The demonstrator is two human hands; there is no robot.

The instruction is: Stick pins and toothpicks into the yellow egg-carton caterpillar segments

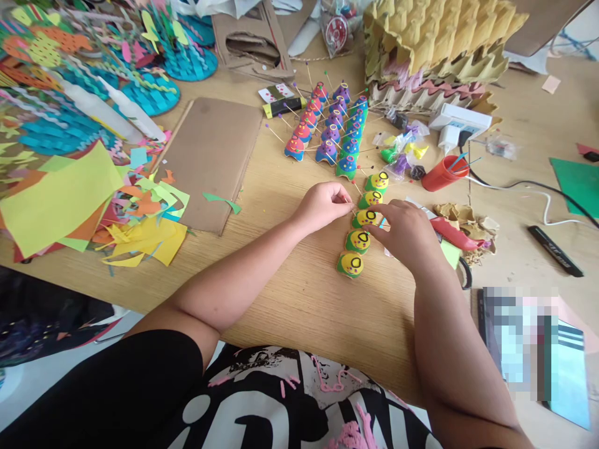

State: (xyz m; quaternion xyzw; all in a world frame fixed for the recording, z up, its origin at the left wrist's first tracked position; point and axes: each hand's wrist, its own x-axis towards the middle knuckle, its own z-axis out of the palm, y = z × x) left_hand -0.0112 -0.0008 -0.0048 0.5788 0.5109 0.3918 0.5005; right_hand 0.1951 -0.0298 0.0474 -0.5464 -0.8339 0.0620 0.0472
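A row of small yellow-and-green painted egg-carton figures runs up the middle of the table, each with a black ring on top and coloured dots. My left hand is closed in a pinch at the left side of the third figure; what sits between its fingertips is too small to make out. From the right, my right hand grips that same figure with thumb and fingers, partly covering it. Beyond stand rows of red figures, purple figures and blue-and-green figures with thin, coloured-tipped sticks poking out.
Paper scraps and a cardboard sheet lie to the left, near glue bottles and blue woven discs. Egg trays are stacked behind. On the right are a red cup, cables, a black marker and torn carton pieces.
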